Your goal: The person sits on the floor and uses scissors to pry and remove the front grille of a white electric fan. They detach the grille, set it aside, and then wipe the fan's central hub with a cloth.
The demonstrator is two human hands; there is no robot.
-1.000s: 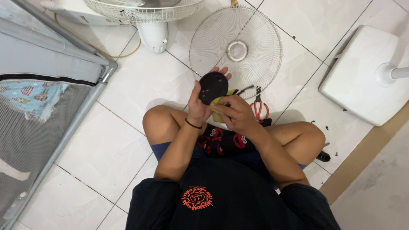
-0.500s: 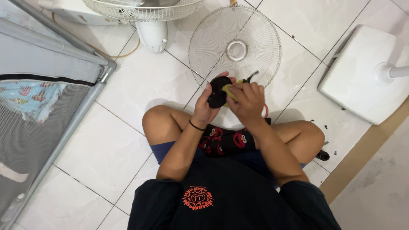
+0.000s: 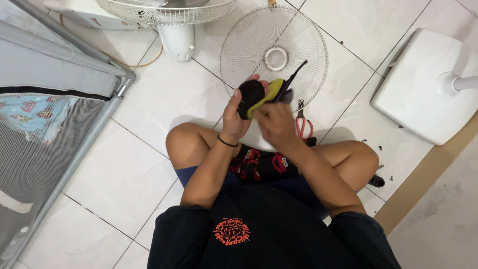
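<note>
While left hand (image 3: 233, 117) grips black disc (image 3: 249, 95) | right hand (image 3: 274, 124) holds yellow-handled tool (image 3: 271, 92) | fan grille (image 3: 274, 50) just beyond

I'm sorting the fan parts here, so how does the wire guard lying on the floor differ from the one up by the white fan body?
The loose fan guard lies flat on the tiles, whole in view, with a white ring at its middle. The other fan guard sits against the white fan body and is cut off by the picture's top edge, so its middle is hidden. Both are pale, round wire grilles.
</note>
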